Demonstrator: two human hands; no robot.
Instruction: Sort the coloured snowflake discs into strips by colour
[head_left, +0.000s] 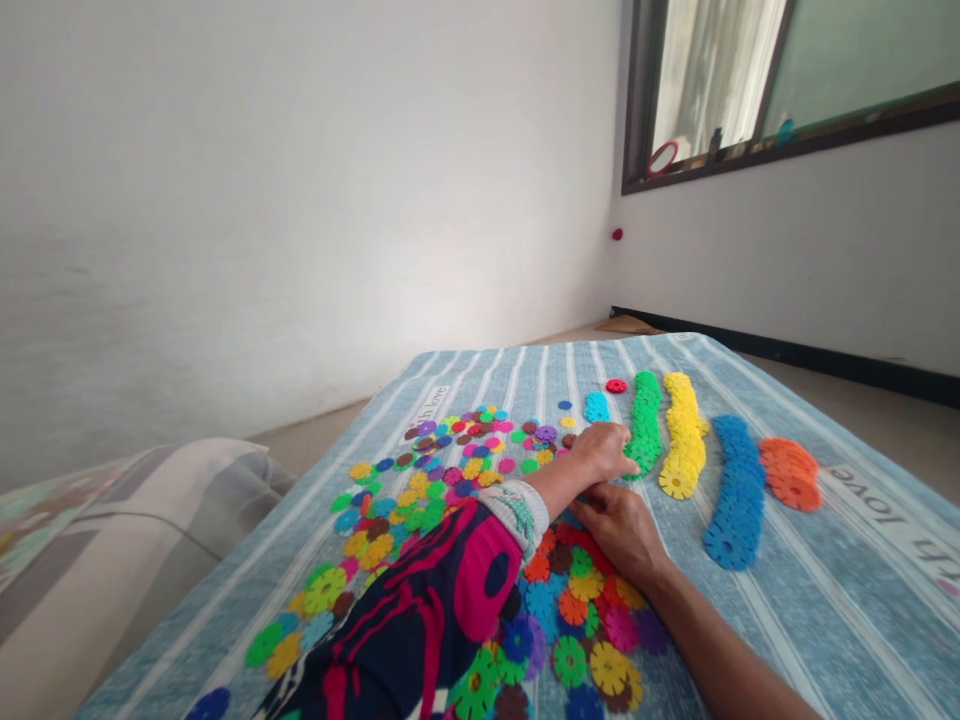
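The left hand (602, 449), fingers curled at the near end of a row of green flower-shaped plastic discs (646, 415) (whether it, or the right hand (624, 530) just nearer, grips a disc cannot be told), may nudge that row into the yellow plastic disc row (684, 440) beside it.

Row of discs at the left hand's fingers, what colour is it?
Green; the row of discs by the left hand shows best in the head view.

striped sheet (825, 600) — printed word "love"
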